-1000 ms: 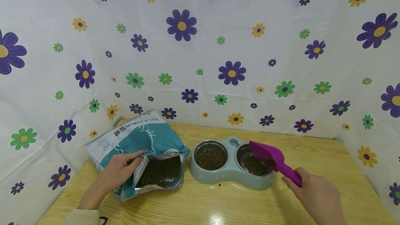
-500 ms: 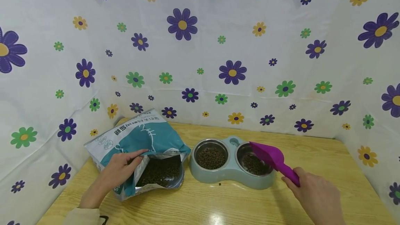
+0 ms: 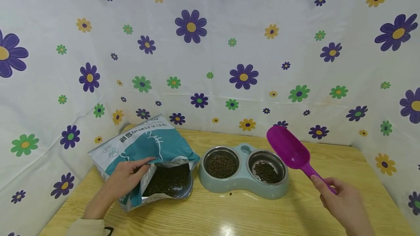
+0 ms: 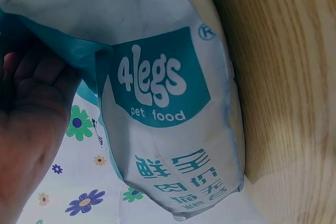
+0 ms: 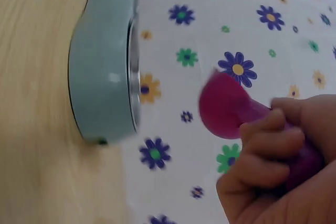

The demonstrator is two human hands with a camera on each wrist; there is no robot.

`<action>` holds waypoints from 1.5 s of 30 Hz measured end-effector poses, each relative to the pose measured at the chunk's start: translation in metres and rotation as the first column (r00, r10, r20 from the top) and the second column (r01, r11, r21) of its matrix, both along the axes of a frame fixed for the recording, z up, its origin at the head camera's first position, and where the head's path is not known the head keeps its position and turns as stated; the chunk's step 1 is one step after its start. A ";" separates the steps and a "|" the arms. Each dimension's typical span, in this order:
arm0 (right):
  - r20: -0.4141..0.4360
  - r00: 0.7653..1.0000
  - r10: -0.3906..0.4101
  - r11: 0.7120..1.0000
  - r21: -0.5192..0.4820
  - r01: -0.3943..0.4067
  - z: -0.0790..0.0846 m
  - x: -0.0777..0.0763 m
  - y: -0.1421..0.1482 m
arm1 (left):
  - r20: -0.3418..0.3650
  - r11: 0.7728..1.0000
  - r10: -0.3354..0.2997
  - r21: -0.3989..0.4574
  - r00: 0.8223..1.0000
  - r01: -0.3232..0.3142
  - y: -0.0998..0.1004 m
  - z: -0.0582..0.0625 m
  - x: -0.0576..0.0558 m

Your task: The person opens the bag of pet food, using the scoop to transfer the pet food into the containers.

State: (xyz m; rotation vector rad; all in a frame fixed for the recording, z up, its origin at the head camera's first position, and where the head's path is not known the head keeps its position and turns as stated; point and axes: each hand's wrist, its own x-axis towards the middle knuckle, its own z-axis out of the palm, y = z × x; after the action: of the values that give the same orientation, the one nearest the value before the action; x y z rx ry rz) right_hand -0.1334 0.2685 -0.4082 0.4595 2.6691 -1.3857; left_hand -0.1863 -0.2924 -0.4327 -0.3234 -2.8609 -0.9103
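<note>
The magenta scoop hangs above the desk, beyond and to the left of the right hand, whose curled fingers clench its handle. Its hollow faces up toward the head camera.

Farther left of those fingers sits a pale blue feeder with 2 steel bowls. The right bowl, nearer to them, holds a patch of kibble with bare metal around it; the left bowl has a broader layer. 1 loose pellet lies in front of the feeder, between the hands.

The left hand grasps the flap of a teal-and-white bag, thumb and fingers at its edge. Just right of these fingers the mouth gapes, showing dark kibble inside.

Under everything, the desk is yellowish with wood grain; a bright glare shines on it, nearer the person than the left fingers. Beyond both hands, a white cloth with purple, green and orange flowers rises behind the desk and along its left and right sides, lightly creased.
</note>
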 end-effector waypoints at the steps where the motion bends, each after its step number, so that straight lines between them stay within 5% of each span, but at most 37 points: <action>1: 0.043 0.999 0.013 0.992 -0.128 -0.008 -0.002 -0.001 0.002 | 0.001 1.000 0.002 -0.001 1.000 -0.002 0.000 0.000 0.000; 3: 0.093 0.987 0.128 0.926 -0.369 -0.085 -0.007 -0.002 0.007 | 0.001 1.000 0.005 -0.002 1.000 -0.005 0.000 0.001 0.001; 4: 0.087 0.971 0.225 0.865 -0.477 -0.157 -0.011 -0.003 0.009 | 0.001 1.000 0.006 -0.002 1.000 -0.006 0.000 0.001 0.001; 6: 0.043 0.902 0.429 0.688 -0.663 -0.296 -0.018 -0.004 0.011 | 0.003 1.000 0.007 -0.002 1.000 -0.007 0.000 0.001 0.002; 7: 0.018 0.855 0.518 0.576 -0.746 -0.333 -0.021 -0.004 0.009 | 0.005 1.000 0.007 0.000 1.000 -0.007 0.000 0.001 0.002; 8: -0.002 0.805 0.593 0.464 -0.816 -0.344 -0.024 -0.004 0.007 | 0.007 1.000 0.005 0.000 1.000 -0.005 0.000 0.000 0.002; 10: -0.023 0.738 0.674 0.311 -0.898 -0.312 -0.028 -0.003 -0.003 | 0.013 1.000 0.006 0.005 1.000 -0.006 0.000 0.000 0.003; 12: -0.002 0.710 0.704 0.269 -0.925 -0.268 -0.028 -0.001 -0.019 | 0.014 1.000 0.003 0.009 1.000 -0.003 0.000 0.000 0.003; 14: 0.033 0.700 0.713 0.290 -0.923 -0.252 -0.026 -0.001 -0.037 | 0.012 1.000 0.002 0.013 1.000 -0.002 -0.001 0.000 0.003; 16: 0.052 0.708 0.705 0.376 -0.873 -0.311 -0.025 -0.001 -0.056 | 0.003 1.000 0.002 0.011 1.000 -0.002 -0.001 0.000 0.002; 20: 0.098 0.735 0.671 0.598 -0.657 -0.458 -0.024 -0.006 -0.092 | -0.020 1.000 -0.004 0.001 1.000 0.004 -0.001 0.000 0.001; 23: 0.106 0.731 0.674 0.670 -0.504 -0.545 -0.024 -0.011 -0.115 | -0.028 1.000 -0.006 -0.006 1.000 0.006 -0.001 0.000 0.001; 32: 0.091 0.659 0.747 0.644 -0.348 -0.681 -0.012 -0.029 -0.164 | -0.037 1.000 -0.015 -0.014 0.999 0.015 0.003 0.003 -0.001; 45: 0.300 0.563 0.770 0.636 -0.292 -0.714 0.004 -0.065 -0.214 | -0.033 1.000 -0.008 -0.018 0.999 0.007 0.001 -0.001 0.000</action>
State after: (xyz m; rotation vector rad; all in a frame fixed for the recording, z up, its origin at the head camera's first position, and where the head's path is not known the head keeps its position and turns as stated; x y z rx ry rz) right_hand -0.1988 0.0545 -0.4040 -0.3676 1.9878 -1.0252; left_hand -0.1858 -0.2914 -0.4333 -0.3479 -2.8416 -0.8728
